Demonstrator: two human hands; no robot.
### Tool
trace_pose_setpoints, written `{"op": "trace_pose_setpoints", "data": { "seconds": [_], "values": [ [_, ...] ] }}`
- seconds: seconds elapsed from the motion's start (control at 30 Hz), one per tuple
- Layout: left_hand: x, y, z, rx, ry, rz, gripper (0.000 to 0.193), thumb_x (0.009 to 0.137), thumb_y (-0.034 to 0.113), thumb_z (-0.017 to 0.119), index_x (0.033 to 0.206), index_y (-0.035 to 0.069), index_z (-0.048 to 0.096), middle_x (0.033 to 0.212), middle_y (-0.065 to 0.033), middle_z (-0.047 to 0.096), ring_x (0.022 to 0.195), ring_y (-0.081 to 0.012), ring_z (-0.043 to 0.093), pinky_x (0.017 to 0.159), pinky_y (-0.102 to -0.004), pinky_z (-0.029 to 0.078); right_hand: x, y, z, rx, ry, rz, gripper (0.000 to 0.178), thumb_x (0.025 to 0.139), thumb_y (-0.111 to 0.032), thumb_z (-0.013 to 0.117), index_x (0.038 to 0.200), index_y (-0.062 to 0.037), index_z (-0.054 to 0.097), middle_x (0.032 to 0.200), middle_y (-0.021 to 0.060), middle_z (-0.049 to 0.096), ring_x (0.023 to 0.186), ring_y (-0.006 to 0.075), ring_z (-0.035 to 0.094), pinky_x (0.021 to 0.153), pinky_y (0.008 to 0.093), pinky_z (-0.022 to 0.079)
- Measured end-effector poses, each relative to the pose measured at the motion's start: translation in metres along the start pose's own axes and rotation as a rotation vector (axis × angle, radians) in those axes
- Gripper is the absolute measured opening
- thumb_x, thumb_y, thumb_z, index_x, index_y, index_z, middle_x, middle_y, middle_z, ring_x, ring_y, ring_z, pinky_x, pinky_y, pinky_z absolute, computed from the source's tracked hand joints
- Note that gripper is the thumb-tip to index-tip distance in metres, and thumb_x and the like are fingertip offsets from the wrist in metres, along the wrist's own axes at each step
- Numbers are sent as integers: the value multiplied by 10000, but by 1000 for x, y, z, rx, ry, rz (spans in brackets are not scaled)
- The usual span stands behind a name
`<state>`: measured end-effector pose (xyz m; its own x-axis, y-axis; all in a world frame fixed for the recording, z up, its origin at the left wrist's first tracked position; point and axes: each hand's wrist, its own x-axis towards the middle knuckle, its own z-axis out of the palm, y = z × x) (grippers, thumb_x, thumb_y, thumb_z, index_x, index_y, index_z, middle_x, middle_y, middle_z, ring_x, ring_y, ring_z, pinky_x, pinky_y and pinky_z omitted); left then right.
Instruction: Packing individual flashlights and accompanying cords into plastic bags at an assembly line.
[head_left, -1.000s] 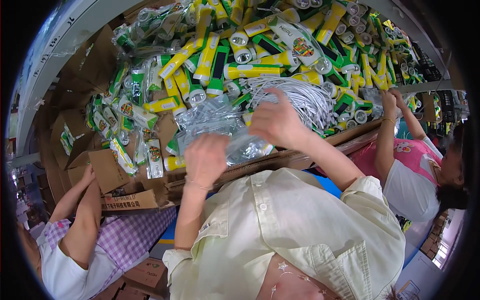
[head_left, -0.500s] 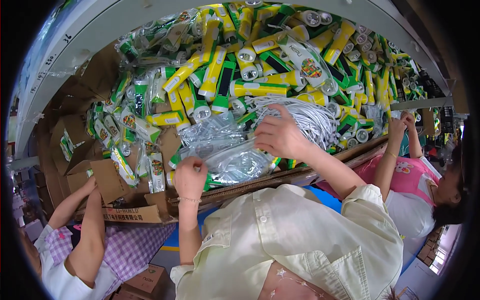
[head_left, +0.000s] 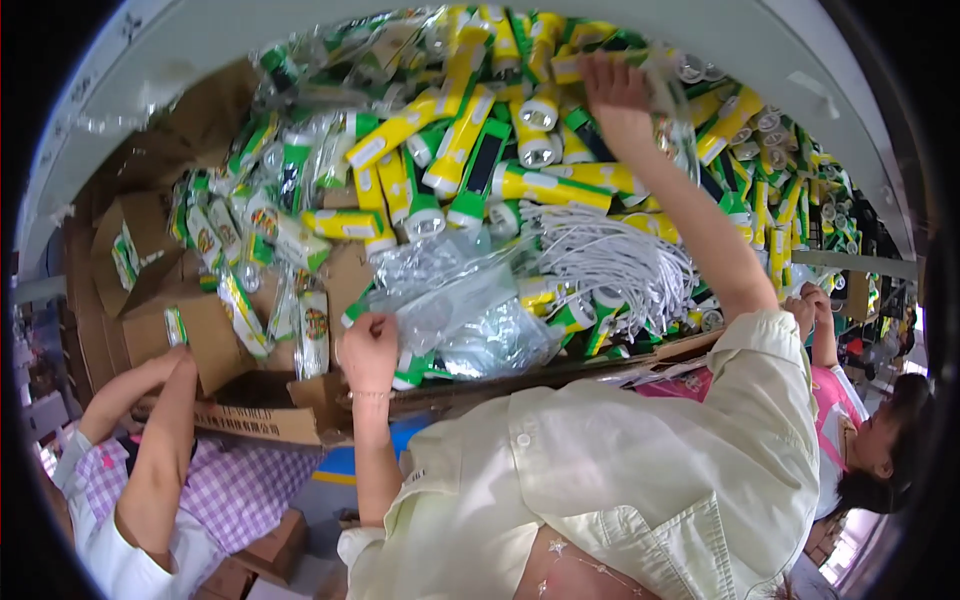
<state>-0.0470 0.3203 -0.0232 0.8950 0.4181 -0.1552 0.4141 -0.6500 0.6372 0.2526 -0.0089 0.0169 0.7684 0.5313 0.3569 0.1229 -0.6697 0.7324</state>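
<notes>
1. Reaching way out now: my right hand [head_left: 618, 95] has gone from the white cable bundle [head_left: 610, 262], where it sat half a second ago, to the far side of the flashlight pile [head_left: 480, 150]. Its fingers are curled around a clear plastic-wrapped item [head_left: 668, 85]; I can't tell what's inside.
2. My left hand [head_left: 369, 350] has barely moved. It's closed in a loose fist, pinching the edge of the crinkly clear bags [head_left: 470, 310] at the near edge of the table [head_left: 560, 375].
3. So the bags stay anchored near me while the right hand has taken up a new piece from the far end. That's my read, anyway.
4. Around that: yellow and green flashlights heaped everywhere, the cables lying just under my right forearm, open cardboard boxes [head_left: 150, 270] on the left.
5. In the way: the stretched arm crosses the cables and loose wrappers. One co-worker's arms [head_left: 150, 420] are at lower left, and another person's hands [head_left: 810, 305] are at the right edge.
</notes>
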Motion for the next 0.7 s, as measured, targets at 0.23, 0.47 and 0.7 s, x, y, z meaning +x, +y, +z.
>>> {"op": "trace_pose_setpoints", "data": {
  "seconds": [0.23, 0.47, 0.7],
  "values": [
    [3, 34, -1, -63, 91, 64, 252, 767, 224, 716, 736, -18, 652, 527, -84, 583, 435, -115, 547, 453, -263, 410, 36, 54, 14, 408, 144, -199, 438, 691, -257, 705, 1070, -107, 547, 883, 52, 608, 770, 202, 612, 634, 333, 455],
    [-12, 63, -10, -101, 61, 24, 256, 775, 231, 680, 715, -15, 643, 622, -184, 590, 545, -316, 583, 527, -354, 438, -48, 23, -137, 1557, 31, 38, 479, 775, -361, 697, 1146, -113, 524, 944, 121, 656, 827, 269, 639, 674, 360, 508],
    [-20, 73, -18, -200, -97, 90, 317, 825, 176, 638, 606, -39, 554, 471, -106, 474, 385, -163, 454, 418, -325, 335, -117, -65, -174, 1643, 370, -321, 449, 652, -129, 697, 1058, -146, 505, 1240, 29, 557, 795, 225, 653, 589, 279, 526]
  ]
}}
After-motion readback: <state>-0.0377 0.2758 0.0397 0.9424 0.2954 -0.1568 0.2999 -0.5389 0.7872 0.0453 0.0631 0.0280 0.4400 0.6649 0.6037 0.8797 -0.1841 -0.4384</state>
